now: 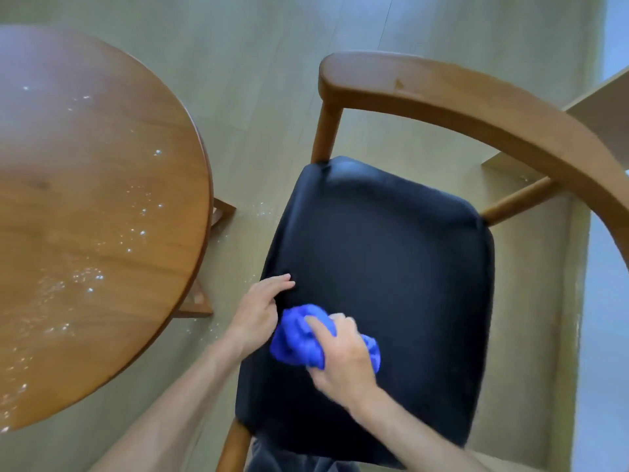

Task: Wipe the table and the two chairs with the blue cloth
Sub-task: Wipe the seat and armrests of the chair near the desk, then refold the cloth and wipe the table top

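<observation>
Here I look straight down from the head camera at 1 chair (391, 253) with a black padded seat and a curved wooden armrest rail. The right hand (343, 359) is over the front left part of the seat, its fingers curled round a bunched blue cloth (299, 338), which it holds against the cushion. The cloth bulges out on both sides of the hand; the fingertips are buried in the folds, so I cannot make them out. The left hand (258, 311) rests just beside the cloth at the seat's left edge, fingers together and fairly straight, lying on the cushion and holding nothing that I can see. Both forearms run off the bottom of the picture.

To the left stands a round wooden table (102, 206), cut off by the left edge, well apart from the hands. Small bright specks are scattered over its top; I cannot tell whether they are droplets or crumbs. Similar specks lie on the pale floor (258, 97) between table and chair.
</observation>
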A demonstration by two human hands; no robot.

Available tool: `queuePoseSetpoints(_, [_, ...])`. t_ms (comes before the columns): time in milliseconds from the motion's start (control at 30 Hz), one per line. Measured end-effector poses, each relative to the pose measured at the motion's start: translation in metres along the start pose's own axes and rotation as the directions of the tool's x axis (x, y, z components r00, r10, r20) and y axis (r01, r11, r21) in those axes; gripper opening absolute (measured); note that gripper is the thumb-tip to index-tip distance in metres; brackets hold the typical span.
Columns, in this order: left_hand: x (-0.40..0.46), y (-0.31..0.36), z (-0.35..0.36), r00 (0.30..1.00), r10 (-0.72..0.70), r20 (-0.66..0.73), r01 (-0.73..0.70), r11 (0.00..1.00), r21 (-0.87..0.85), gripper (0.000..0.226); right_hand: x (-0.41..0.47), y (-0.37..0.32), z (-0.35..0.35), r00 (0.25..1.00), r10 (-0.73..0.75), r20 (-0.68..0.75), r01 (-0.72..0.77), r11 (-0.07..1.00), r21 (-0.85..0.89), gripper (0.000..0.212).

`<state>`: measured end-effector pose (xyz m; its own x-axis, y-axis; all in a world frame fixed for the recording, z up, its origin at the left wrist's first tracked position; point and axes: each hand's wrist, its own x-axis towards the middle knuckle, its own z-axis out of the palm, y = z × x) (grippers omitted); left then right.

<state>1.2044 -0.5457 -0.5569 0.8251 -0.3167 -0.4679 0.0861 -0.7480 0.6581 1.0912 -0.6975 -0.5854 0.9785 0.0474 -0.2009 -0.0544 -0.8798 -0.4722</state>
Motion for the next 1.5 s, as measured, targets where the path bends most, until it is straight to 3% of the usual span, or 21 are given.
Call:
queuePoseSetpoints(67, [0.003, 0.004, -0.005, 0.999, 0.012, 0.038, -0.014, 0.999, 0.035, 0.054, -0.051, -0.025, 0.036, 0.929, -0.267, 0.257, 0.297, 0.951, -0.086, 0.046])
queuePoseSetpoints(133, [0.0, 0.005, -0.001, 0.998, 0.024, 0.05, -0.028, 0.996, 0.083, 0.051, -0.068, -0.033, 0.046, 0.796, -0.45, 0.405, 0.523, 0.848, -0.084, 0.031])
queuePoseSetpoints(200, [-0.005, 0.005, 0.004, 0.998, 0.023, 0.052, -0.03, 0.992, 0.12, 0.053, -0.056, -0.022, 0.027, 0.712, -0.535, 0.454, 0.637, 0.765, -0.097, 0.036])
queuePoseSetpoints(267, [-0.01, 0.005, 0.006, 0.994, 0.022, 0.103, -0.039, 0.985, 0.167, 0.059, -0.03, 0.008, -0.011, 0.763, -0.545, 0.349, 0.619, 0.771, -0.15, 0.047])
queuePoseSetpoints(333, [-0.014, 0.009, 0.006, 0.987, -0.015, 0.162, -0.018, 0.979, 0.201, 0.064, -0.011, 0.057, -0.044, 0.895, -0.412, 0.168, 0.441, 0.875, -0.202, 0.061])
queuePoseSetpoints(400, [-0.02, 0.015, 0.006, 0.977, -0.07, 0.204, 0.025, 0.976, 0.215, 0.066, -0.01, 0.109, -0.073, 0.998, -0.066, 0.009, 0.066, 0.978, -0.198, 0.08])
queuePoseSetpoints(433, [-0.023, 0.019, 0.006, 0.969, -0.103, 0.224, 0.05, 0.972, 0.229, 0.067, -0.015, 0.128, -0.089, 0.987, 0.155, -0.048, -0.16, 0.973, -0.166, 0.085])
queuePoseSetpoints(467, [-0.026, 0.023, 0.007, 0.96, -0.138, 0.245, 0.076, 0.966, 0.248, 0.066, -0.021, 0.142, -0.104, 0.926, 0.367, -0.087, -0.375, 0.919, -0.118, 0.081])
queuePoseSetpoints(533, [-0.035, 0.033, 0.006, 0.934, -0.213, 0.287, 0.135, 0.953, 0.27, 0.06, -0.029, 0.152, -0.129, 0.726, 0.681, -0.093, -0.685, 0.728, -0.023, 0.059])
queuePoseSetpoints(567, [-0.041, 0.041, 0.004, 0.923, -0.237, 0.303, 0.16, 0.953, 0.258, 0.056, -0.031, 0.148, -0.137, 0.652, 0.756, -0.063, -0.754, 0.655, 0.054, 0.051])
queuePoseSetpoints(600, [-0.047, 0.052, 0.001, 0.918, -0.243, 0.314, 0.174, 0.957, 0.232, 0.053, -0.031, 0.138, -0.145, 0.628, 0.778, -0.025, -0.767, 0.625, 0.144, 0.048])
queuePoseSetpoints(700, [-0.065, 0.103, -0.017, 0.937, -0.147, 0.318, 0.132, 0.989, 0.067, 0.045, -0.028, 0.076, -0.175, 0.756, 0.652, 0.062, -0.609, 0.665, 0.432, 0.043])
queuePoseSetpoints(767, [-0.077, 0.148, -0.04, 0.955, -0.051, 0.291, 0.092, 0.987, -0.13, 0.04, -0.028, 0.019, -0.204, 0.823, 0.566, 0.044, -0.474, 0.643, 0.601, 0.041])
queuePoseSetpoints(867, [-0.098, 0.208, -0.088, 0.976, 0.036, 0.216, 0.062, 0.901, -0.429, 0.027, -0.037, -0.065, -0.256, 0.891, 0.454, 0.013, -0.292, 0.549, 0.783, 0.046])
queuePoseSetpoints(933, [-0.114, 0.236, -0.122, 0.987, 0.066, 0.147, 0.015, 0.869, -0.495, 0.026, -0.045, -0.104, -0.293, 0.928, 0.372, 0.022, -0.19, 0.422, 0.886, 0.052])
queuePoseSetpoints(1000, [-0.133, 0.258, -0.156, 0.988, 0.118, 0.1, -0.057, 0.878, -0.475, 0.024, -0.054, -0.134, -0.327, 0.961, 0.276, 0.023, -0.127, 0.366, 0.922, 0.056])
queuePoseSetpoints(1067, [-0.155, 0.276, -0.188, 0.98, 0.18, 0.087, -0.127, 0.895, -0.427, 0.024, -0.063, -0.158, -0.356, 0.965, 0.257, -0.045, -0.059, 0.382, 0.922, 0.041])
queuePoseSetpoints(1133, [-0.177, 0.291, -0.219, 0.966, 0.245, 0.082, -0.199, 0.909, -0.367, 0.027, -0.071, -0.177, -0.381, 0.949, 0.295, -0.115, -0.01, 0.392, 0.92, 0.022])
queuePoseSetpoints(1300, [-0.227, 0.303, -0.293, 0.95, 0.31, -0.028, -0.307, 0.918, -0.251, 0.028, -0.1, -0.192, -0.441, 0.888, 0.417, -0.195, 0.031, 0.367, 0.93, 0.017])
queuePoseSetpoints(1367, [-0.246, 0.302, -0.315, 0.952, 0.291, -0.09, -0.304, 0.933, -0.193, 0.026, -0.114, -0.189, -0.461, 0.856, 0.461, -0.236, 0.027, 0.416, 0.909, 0.013])
queuePoseSetpoints(1500, [-0.285, 0.302, -0.345, 0.928, 0.326, -0.18, -0.328, 0.944, 0.02, 0.025, -0.142, -0.189, -0.488, 0.821, 0.426, -0.379, 0.039, 0.621, 0.783, 0.007])
